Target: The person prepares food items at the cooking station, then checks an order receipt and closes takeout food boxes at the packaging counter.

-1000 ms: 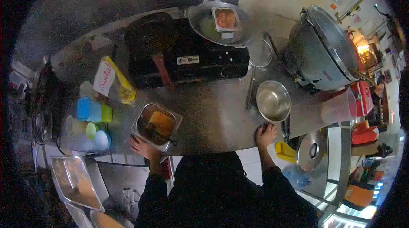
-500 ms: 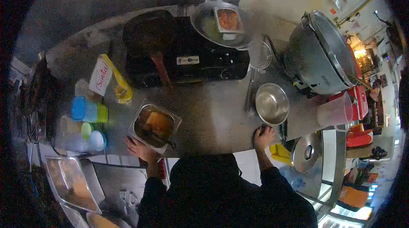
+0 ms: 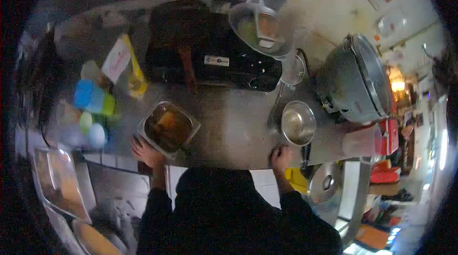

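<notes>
My left hand [image 3: 148,152] rests at the counter's front edge with its fingers spread, beside the lower left corner of a square metal pan [image 3: 142,125]. In that pan lies a brown sauce with an orange-brown piece [image 3: 167,120], and a dark handle sticks out at the lower right. My right hand [image 3: 281,157] is at the counter edge with its fingers curled, and a small dark patch shows at them. Blur hides what that is. Just above it stands a steel bowl [image 3: 298,122], with a black-handled utensil [image 3: 306,156] to the right of the hand.
A black stove [image 3: 214,71] holds a dark pan with a wooden handle [image 3: 187,66] and a steaming wok [image 3: 248,28] with a container in it. A large pot [image 3: 341,83], a strainer [image 3: 292,70], a yellow-white pouch [image 3: 136,81] and coloured tubs [image 3: 89,96] stand around.
The view has swung slightly, so the pot, bowl and tubs appear shifted. Both hands stay at the counter edge beside the same things.
</notes>
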`<state>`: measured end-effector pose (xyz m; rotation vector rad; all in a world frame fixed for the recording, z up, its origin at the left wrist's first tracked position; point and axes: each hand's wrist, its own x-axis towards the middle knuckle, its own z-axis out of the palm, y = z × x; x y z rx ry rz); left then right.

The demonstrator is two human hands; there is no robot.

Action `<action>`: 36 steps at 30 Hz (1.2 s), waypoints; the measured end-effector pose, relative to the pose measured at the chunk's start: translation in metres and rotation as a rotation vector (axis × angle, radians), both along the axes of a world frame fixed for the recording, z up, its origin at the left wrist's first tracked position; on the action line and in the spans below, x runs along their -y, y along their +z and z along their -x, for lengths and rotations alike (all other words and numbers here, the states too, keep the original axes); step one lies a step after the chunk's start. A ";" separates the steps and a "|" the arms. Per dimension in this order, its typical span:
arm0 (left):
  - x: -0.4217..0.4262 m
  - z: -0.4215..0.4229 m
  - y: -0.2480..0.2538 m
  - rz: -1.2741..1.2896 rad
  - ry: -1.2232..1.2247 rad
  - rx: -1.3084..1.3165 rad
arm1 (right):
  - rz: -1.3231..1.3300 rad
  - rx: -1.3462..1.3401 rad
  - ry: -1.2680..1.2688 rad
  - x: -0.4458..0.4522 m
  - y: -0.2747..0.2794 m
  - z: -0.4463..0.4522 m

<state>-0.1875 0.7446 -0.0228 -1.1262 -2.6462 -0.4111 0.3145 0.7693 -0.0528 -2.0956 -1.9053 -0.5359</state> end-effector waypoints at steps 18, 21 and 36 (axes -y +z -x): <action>0.003 0.004 0.003 -0.130 0.097 0.167 | 0.464 -1.552 -0.177 -0.284 0.031 0.119; 0.003 0.005 0.004 -0.133 0.102 0.177 | 0.362 -0.868 -0.022 -0.311 0.000 0.082; 0.003 0.006 -0.001 -0.096 0.085 0.178 | 0.140 -0.800 0.593 -0.059 0.022 0.077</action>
